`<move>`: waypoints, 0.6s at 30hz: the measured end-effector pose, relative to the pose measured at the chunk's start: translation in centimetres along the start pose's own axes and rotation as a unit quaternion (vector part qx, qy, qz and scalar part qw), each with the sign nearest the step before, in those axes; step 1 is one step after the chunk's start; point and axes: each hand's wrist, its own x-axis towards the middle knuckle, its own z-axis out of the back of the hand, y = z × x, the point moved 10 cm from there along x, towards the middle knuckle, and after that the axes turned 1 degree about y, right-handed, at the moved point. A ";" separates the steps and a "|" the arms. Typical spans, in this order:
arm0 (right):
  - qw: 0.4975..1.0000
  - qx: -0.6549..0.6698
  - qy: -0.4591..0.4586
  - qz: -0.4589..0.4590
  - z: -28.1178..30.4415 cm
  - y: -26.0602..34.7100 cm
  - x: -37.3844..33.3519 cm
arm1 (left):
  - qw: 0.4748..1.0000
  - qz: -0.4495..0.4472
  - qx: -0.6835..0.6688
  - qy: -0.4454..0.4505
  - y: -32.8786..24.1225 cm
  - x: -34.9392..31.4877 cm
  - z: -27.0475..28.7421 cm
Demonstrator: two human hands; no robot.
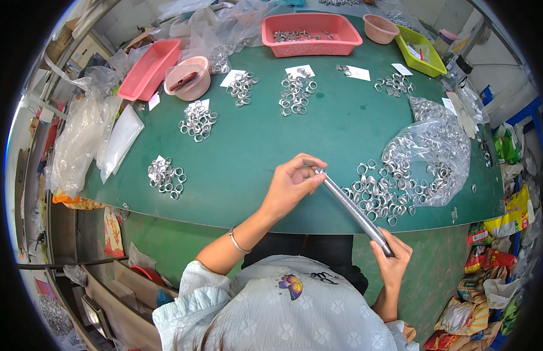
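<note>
My right hand (393,257) grips the thick end of a tapered metal ring mandrel (354,212), which slants up and left over the table's near edge. At its thin tip, my left hand (290,182) pinches a small silver ring (319,171) between thumb and fingers; the fingers partly hide it. Right of the mandrel lies a loose heap of silver rings (377,196), spilling from a clear plastic bag (426,131) full of more rings. Sorted piles of rings, such as the left one (166,177) and the middle one (296,93), lie by small white paper slips.
A pink basket (312,51) with rings stands at the far side, near a small pink bowl (381,29) and a lime-green tray (420,52). Another pink tray (149,70) and a bowl (188,79) stand far left. Plastic bags (81,134) cover the left edge.
</note>
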 end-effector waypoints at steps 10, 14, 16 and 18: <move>0.999 0.035 -0.003 -0.003 -0.1 0.3 -0.1 | 0.990 0.115 -0.050 0.062 3.0 -1.8 -1.1; 0.996 -0.042 -0.012 0.075 -0.1 2.3 -0.1 | 0.990 0.065 0.039 0.120 1.2 -2.7 -4.1; 0.992 -0.077 -0.023 0.099 -0.5 3.6 -0.3 | 0.988 0.101 -0.026 0.115 2.3 -3.6 -5.4; 0.987 -0.104 -0.033 0.121 -0.4 4.6 -0.3 | 0.988 0.086 -0.018 0.125 2.2 -3.7 -5.7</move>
